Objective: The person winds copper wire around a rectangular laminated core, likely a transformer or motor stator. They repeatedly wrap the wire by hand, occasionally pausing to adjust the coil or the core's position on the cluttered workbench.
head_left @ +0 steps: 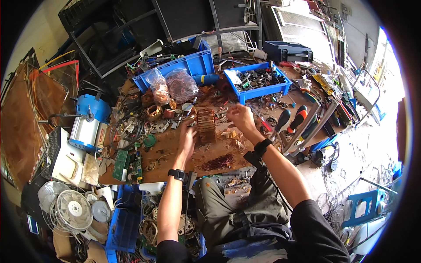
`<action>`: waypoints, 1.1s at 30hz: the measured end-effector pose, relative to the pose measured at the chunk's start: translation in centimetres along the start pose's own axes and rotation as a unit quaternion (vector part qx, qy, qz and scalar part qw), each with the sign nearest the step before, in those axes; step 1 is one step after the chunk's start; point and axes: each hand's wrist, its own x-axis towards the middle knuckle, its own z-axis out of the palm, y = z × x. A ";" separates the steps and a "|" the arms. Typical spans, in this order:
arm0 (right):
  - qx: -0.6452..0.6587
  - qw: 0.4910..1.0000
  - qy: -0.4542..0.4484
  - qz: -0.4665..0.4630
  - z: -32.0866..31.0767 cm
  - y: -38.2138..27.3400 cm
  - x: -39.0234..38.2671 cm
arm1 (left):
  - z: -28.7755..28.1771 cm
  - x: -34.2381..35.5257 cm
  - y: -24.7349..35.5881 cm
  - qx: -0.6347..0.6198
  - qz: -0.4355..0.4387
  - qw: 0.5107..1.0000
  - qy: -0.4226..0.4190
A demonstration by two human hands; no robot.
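Note:
A rust-brown ribbed block [206, 127], copper-coloured and resembling a motor's stator core, stands on the brown workbench [169, 168] in front of me. My left hand [187, 138] grips its left side, thumb and fingers partly hidden. Right of the block and apart from it, my right hand [242, 117] is raised with its fingers curled together. Whatever those fingers may hold is too small to make out. Pale scraps [234, 136] lie beneath the right hand. Nearer to me is a small heap of dark reddish wire [218, 162].
Behind stand a blue crate [175, 65] and a blue tray [258, 87] of small parts. Bagged copper wire [182, 85] leans by the crate. Screwdrivers [283, 119] stand upright at right. Left are a blue-and-silver machine [90, 122], circuit boards [121, 165] and a fan [74, 209].

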 end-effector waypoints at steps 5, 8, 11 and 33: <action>-0.168 0.945 0.090 -0.265 1.4 -7.4 -1.5 | -0.5 -1.1 1.7 0.165 0.258 0.952 0.009; -0.137 0.937 0.039 -0.320 3.1 -9.8 -2.1 | 1.8 -3.7 5.8 0.269 0.273 0.923 -0.005; -0.123 0.929 -0.026 -0.347 4.9 -10.4 -2.7 | 2.6 -4.1 7.0 0.326 0.296 0.898 -0.011; -0.160 0.981 0.053 -0.092 -1.4 -9.2 2.2 | 3.0 -3.0 6.4 0.380 0.292 0.877 0.033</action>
